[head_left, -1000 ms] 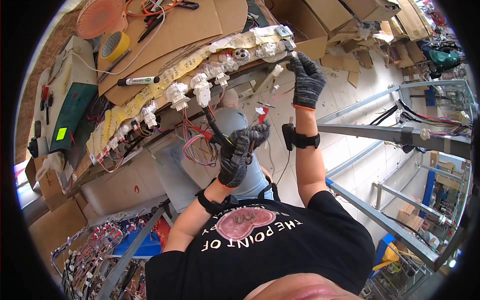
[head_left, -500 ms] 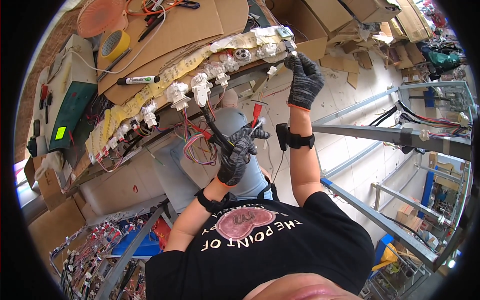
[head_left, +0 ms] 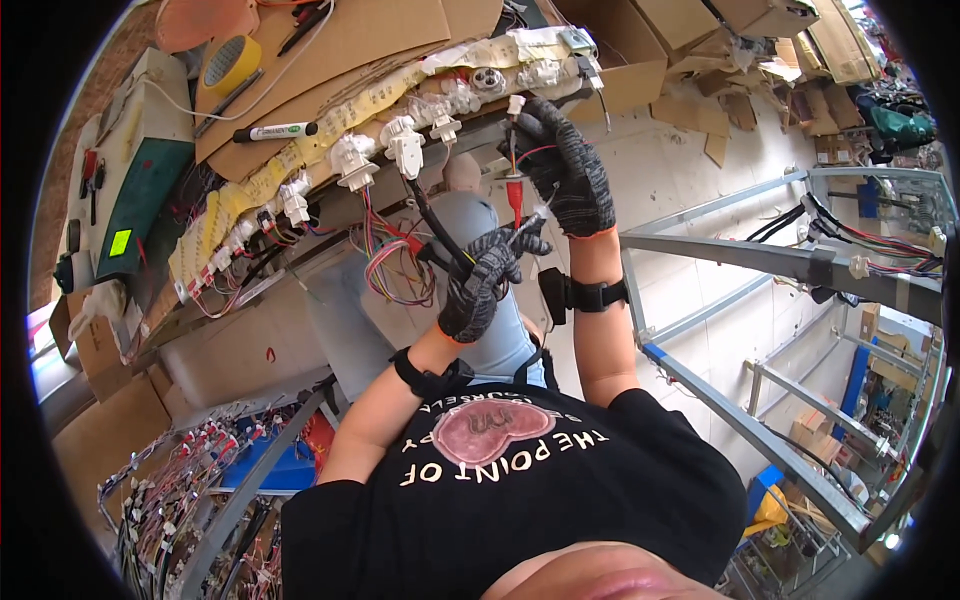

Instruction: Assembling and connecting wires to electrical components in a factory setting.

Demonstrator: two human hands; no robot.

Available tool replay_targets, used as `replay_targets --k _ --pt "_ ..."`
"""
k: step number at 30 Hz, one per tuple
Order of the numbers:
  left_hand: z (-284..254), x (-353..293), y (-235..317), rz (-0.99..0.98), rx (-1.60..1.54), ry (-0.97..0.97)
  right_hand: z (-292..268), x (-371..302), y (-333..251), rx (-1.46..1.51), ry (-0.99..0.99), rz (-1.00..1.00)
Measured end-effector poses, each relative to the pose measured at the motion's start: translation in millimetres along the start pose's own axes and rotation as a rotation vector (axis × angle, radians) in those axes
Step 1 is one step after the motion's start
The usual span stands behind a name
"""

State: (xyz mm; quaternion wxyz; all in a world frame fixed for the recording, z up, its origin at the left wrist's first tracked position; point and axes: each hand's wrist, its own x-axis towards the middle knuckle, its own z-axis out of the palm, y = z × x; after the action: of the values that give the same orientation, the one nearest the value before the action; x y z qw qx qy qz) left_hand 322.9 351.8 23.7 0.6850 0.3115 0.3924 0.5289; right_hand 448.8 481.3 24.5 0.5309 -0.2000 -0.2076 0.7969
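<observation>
My left hand (head_left: 484, 285), in a dark grey knit glove, is closed around a wire harness (head_left: 440, 235) of black sleeving and thin coloured wires. A red probe-like piece (head_left: 515, 195) stands up just beyond its fingertips. My right hand (head_left: 575, 175), gloved alike, has its fingers bent beside a small white connector (head_left: 516, 105) on a thin wire; the fingertips appear to pinch it, partly hidden. Ahead of both hands runs a yellowed strip board (head_left: 390, 110) with white connector sockets (head_left: 403, 148). At its right end sits a black plug (head_left: 586, 68) with a dark cable hanging down.
On the cardboard-covered bench lie a marker (head_left: 275, 132) and a yellow tape roll (head_left: 230, 63). A green-and-white box (head_left: 150, 190) stands at left. Cardboard boxes (head_left: 620, 90) are at the far right. Metal frame rails (head_left: 780, 262) cross the right side; many harnesses (head_left: 190, 500) hang lower left.
My right hand has left the black plug at the board's right end and come left and nearer, to the small white connector. My left hand has shifted slightly up and right, still holding the harness.
</observation>
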Motion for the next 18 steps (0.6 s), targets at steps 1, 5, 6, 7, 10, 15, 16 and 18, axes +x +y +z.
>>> replay_targets --k 1,5,6,7,10,15,16,18 --pt "-3 5 -9 0.103 -0.021 -0.026 -2 4 -3 -0.323 -0.045 -0.055" --pt "-3 8 -5 0.148 -0.062 -0.043 -7 20 -14 -0.321 -0.003 0.109" --pt "-3 6 -3 0.07 -0.068 -0.032 -10 22 -19 -0.358 -0.042 0.179" --pt "-3 6 -4 0.069 -0.07 -0.027 -18 22 -18 -0.27 -0.085 0.204" --pt "-4 10 -7 0.202 -0.206 -0.104 -10 18 -21 -0.247 -0.184 0.187" --pt "-12 1 6 -0.11 0.183 0.018 -24 24 -33 -0.529 -0.095 0.138" --pt "-7 -2 9 -0.111 0.183 0.018 -27 27 -34 -0.552 0.008 0.162" --pt "5 -8 16 0.159 0.012 0.017 -30 34 -31 -0.536 0.088 0.091"
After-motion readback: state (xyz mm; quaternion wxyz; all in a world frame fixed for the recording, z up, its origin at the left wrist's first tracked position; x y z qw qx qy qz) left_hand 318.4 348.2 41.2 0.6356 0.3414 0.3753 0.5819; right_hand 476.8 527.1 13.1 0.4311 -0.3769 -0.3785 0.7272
